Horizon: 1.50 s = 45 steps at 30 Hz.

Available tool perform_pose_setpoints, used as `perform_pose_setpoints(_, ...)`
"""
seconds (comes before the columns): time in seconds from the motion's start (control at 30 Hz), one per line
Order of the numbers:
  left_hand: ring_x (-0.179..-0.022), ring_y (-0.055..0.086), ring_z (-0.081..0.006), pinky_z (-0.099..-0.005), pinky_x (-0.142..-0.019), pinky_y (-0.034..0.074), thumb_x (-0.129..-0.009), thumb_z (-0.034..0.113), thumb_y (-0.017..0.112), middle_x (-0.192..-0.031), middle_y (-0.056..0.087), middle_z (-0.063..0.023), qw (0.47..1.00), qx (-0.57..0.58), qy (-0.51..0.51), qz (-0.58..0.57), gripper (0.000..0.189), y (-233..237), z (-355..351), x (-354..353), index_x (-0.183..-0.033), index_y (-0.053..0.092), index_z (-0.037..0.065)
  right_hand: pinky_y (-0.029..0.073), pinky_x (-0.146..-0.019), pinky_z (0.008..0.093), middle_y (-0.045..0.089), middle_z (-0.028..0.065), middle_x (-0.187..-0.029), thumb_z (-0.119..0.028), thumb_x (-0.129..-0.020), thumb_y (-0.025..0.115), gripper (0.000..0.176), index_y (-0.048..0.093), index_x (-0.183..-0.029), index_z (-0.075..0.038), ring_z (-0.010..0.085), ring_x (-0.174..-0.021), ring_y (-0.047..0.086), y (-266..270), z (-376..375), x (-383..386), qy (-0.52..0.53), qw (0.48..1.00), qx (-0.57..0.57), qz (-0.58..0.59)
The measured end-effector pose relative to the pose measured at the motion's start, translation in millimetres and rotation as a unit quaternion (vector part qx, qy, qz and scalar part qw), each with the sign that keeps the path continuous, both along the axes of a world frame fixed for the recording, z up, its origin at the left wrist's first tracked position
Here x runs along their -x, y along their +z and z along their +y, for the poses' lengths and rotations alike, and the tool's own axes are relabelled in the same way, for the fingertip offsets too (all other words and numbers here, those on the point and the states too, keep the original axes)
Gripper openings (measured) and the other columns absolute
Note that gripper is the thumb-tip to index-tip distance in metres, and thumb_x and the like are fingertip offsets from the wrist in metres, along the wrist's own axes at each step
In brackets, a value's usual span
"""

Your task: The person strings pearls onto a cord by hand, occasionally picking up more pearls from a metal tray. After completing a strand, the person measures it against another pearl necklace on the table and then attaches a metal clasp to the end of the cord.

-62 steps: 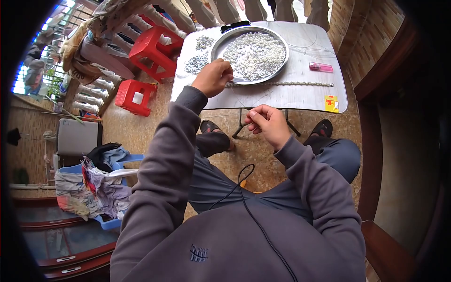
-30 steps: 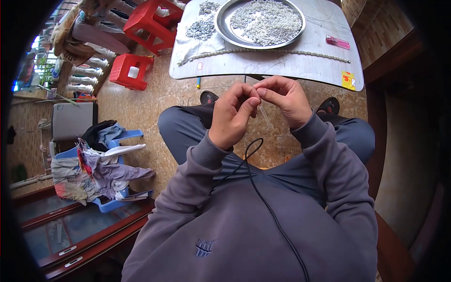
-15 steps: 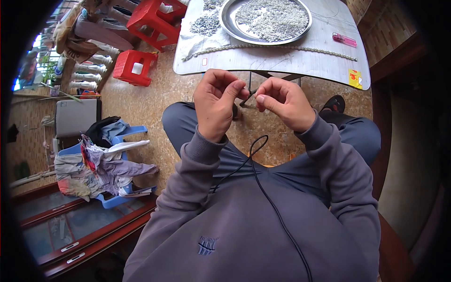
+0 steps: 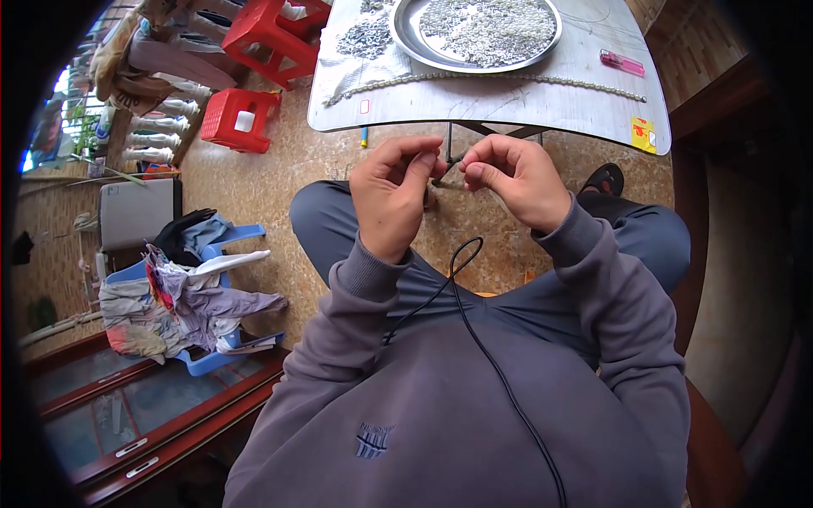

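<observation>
My left hand (image 4: 394, 196) and my right hand (image 4: 521, 182) are raised over my lap, just short of the table's near edge. Thumb and fingers are pinched together on each, with a small gap between the hands. Whatever the fingertips hold is too small to make out. Beyond them on the white table (image 4: 440, 103) lies a long beaded strand (image 4: 542, 79). A round metal tray (image 4: 413, 52) behind the strand holds many small silvery pieces (image 4: 487, 30). More small pieces (image 4: 364, 41) are heaped on a plastic sheet to its left.
A pink lighter (image 4: 622, 63) and a yellow label (image 4: 644, 135) are at the table's right. Red stools (image 4: 237, 120) stand left of the table. Clothes (image 4: 212, 296) cover a blue chair at the left. A black cable (image 4: 500, 381) runs over my lap.
Both hands stay pinched, with the left slightly lower and the fingers shifted a little. The table appears slightly higher in view, and a blue and yellow object now shows below its edge.
</observation>
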<state>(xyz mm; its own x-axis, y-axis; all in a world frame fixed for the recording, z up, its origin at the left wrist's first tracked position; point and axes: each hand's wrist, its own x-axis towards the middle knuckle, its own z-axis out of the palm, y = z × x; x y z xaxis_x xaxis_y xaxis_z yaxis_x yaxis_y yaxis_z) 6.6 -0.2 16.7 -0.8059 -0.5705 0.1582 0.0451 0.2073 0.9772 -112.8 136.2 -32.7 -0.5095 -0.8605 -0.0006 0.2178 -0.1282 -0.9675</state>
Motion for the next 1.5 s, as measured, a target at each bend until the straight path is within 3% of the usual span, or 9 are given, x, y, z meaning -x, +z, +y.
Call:
perform_pose_setpoints(0.13, -0.072, 0.064, -0.012, -0.0198, -0.062, 0.05, -0.087, -0.008, 0.062, -0.086, 0.067, -0.0073, 0.996, -0.082, 0.014, 0.004, 0.019, 7.8, 7.2, -0.4, -0.104, 0.067, 0.0, 0.052, -0.073, 0.0233, 0.066, 0.0075, -0.087, 0.001, -0.091, 0.061, 0.009, 0.064, -0.099, 0.002, 0.0131, -0.077, 0.062, 0.0, -0.5, -2.3, 0.002, 1.0, 0.005, -0.008)
perform_pose_setpoints(0.5, -0.072, 0.063, -0.0111, -0.0194, -0.064, 0.05, -0.086, -0.008, 0.065, -0.087, 0.067, -0.0071, 0.998, -0.058, -0.017, 0.018, 0.016, -3.8, 2.1, -3.9, -0.101, 0.066, -0.003, 0.051, -0.071, 0.0222, 0.065, 0.0064, -0.085, 0.001, -0.09, 0.062, 0.008, 0.064, -0.098, 0.002, 0.0116, -0.076, 0.061, 4.6, -0.1, -3.9, -0.006, 1.0, 0.0, -0.002)
perform_pose_setpoints(0.63, -0.074, 0.062, -0.011, -0.0202, -0.069, 0.05, -0.085, -0.007, 0.066, -0.089, 0.067, -0.0067, 0.999, -0.033, -0.024, 0.036, 0.015, -2.9, 6.0, -1.5, -0.1, 0.067, -0.002, 0.047, -0.06, 0.0203, 0.066, 0.0037, -0.077, -0.002, -0.088, 0.064, 0.007, 0.068, -0.094, -0.001, 0.0084, -0.066, 0.058, -1.0, -2.3, -6.2, -0.04, 0.998, 0.016, 0.054)
perform_pose_setpoints(0.8, -0.076, 0.061, -0.011, -0.0211, -0.072, 0.05, -0.085, -0.007, 0.067, -0.091, 0.067, -0.0062, 0.999, -0.03, -0.032, 0.02, 0.014, -8.5, 6.5, -0.9, -0.098, 0.067, -0.002, 0.045, -0.058, 0.0208, 0.066, 0.0026, -0.074, -0.003, -0.087, 0.065, 0.006, 0.069, -0.092, -0.002, 0.0083, -0.063, 0.055, -5.4, -3.5, -7.7, -0.054, 0.995, 0.017, 0.085)
perform_pose_setpoints(1.5, -0.078, 0.062, -0.0117, -0.0215, -0.074, 0.05, -0.084, -0.008, 0.067, -0.093, 0.067, -0.0065, 0.999, -0.033, -0.024, 0.014, 0.015, -14.1, 7.3, -3.7, -0.098, 0.067, -0.002, 0.046, -0.058, 0.0217, 0.068, 0.0033, -0.076, -0.002, -0.085, 0.066, 0.007, 0.07, -0.091, -0.001, 0.0092, -0.063, 0.057, -7.7, -4.5, -9.4, -0.067, 0.993, 0.013, 0.094)
